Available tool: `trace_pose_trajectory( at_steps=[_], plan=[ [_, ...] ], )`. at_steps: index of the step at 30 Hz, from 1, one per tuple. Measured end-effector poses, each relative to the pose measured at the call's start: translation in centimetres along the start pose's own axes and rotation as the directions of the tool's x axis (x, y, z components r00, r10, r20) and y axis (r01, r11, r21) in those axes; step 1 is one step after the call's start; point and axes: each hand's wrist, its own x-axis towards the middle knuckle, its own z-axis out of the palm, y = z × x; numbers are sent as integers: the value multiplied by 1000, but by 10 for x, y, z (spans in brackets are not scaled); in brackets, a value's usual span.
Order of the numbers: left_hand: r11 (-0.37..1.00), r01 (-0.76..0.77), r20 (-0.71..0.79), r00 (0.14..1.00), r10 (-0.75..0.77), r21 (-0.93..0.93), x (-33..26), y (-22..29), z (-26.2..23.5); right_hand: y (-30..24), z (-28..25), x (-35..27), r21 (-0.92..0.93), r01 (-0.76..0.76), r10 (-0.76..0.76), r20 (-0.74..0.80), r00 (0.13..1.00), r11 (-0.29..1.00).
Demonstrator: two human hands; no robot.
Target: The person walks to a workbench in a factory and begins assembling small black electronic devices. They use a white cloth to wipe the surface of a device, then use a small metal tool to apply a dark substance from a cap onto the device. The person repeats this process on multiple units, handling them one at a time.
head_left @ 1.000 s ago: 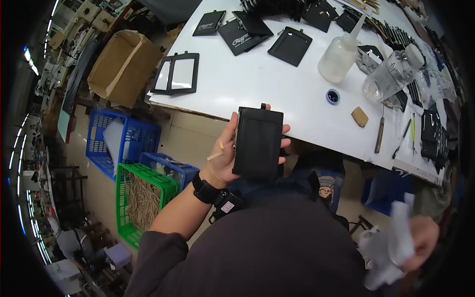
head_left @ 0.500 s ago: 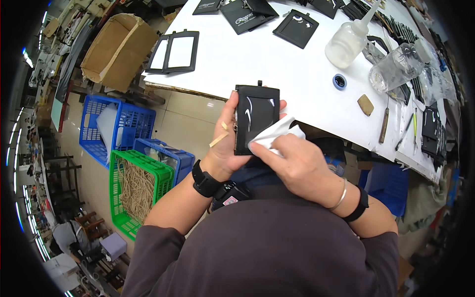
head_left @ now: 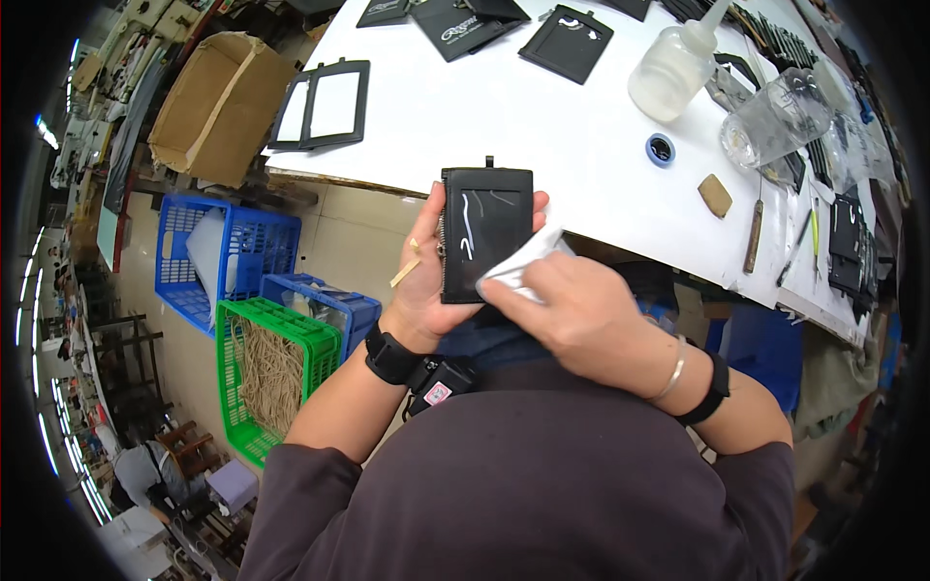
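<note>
My left hand (head_left: 423, 281) holds a black card holder (head_left: 489, 228) from beneath, its palm and fingers wrapped round the edges. The holder has a clear shiny window, a zipper down its left side and a small tab at the top. Tan strips of tape are on two of the left fingers. My right hand (head_left: 581, 305) pinches a white cloth (head_left: 525, 266). The cloth touches the window near the holder's lower right corner. Part of the cloth is hidden inside the right hand.
On the white table (head_left: 465, 116) stand a squeeze bottle (head_left: 670, 73) and a clear plastic jar (head_left: 775, 121). A blue-rimmed round pot (head_left: 661, 149), an awl-like tool (head_left: 753, 235) and more black holders (head_left: 567, 44) lie there. Left are a cardboard box (head_left: 218, 107) and plastic crates (head_left: 228, 247).
Both hands and the card holder have shifted slightly left in the picture, and the table view has shifted too. The cloth stays against the lower part of the window.
</note>
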Motion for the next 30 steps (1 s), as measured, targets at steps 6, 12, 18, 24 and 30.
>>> trace_pose_trajectory(
  at_steps=[6, 12, 18, 24, 30],
  plan=[
    [1000, 6, 14, 1000, -6, -24, -1, -1, -2, 7, -7, -2, -27, 35, -33, 63, 997, 999],
    [997, 11, 14, 1000, -11, -71, -2, 0, 1, 10, -1, 5, 24, 91, -91, 19, 996, 996],
    [1000, 17, 4, 1000, -17, 6, 0, 0, -2, 11, 0, 5, 19, 84, -84, 11, 996, 996],
    [1000, 13, 11, 1000, -12, -28, -2, 0, 0, 15, -6, -2, -45, 81, -77, 81, 994, 996],
    [1000, 24, -30, 999, -24, -10, -2, 3, 2, 7, -1, 12, -19, 25, -25, -29, 999, 1000]
  ],
)
